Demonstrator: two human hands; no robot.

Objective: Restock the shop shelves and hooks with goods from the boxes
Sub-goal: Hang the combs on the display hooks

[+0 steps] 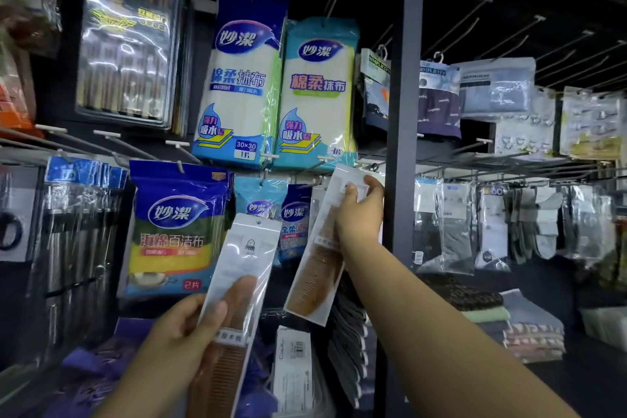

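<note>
My right hand (pixel 360 210) pinches the top of a clear packet holding a brown wooden comb (pixel 317 276), raised to the tip of a wire hook (pixel 368 164) beside the dark upright post. The packet hangs slanted below the hand. My left hand (pixel 190 322) grips a second packaged comb (pixel 244 268) low in the middle, thumb across its front, tilted to the right. I cannot tell whether the first packet's hole is on the hook.
Blue cloth packs (pixel 237 85) and a teal one (pixel 317 92) hang above; a sponge pack (pixel 173 231) hangs left. The dark post (pixel 402 95) stands right of the hook. Socks (pixel 492 224) hang further right; folded towels (pixel 532 332) lie below. Several bare hooks (pixel 475 24) jut out upper right.
</note>
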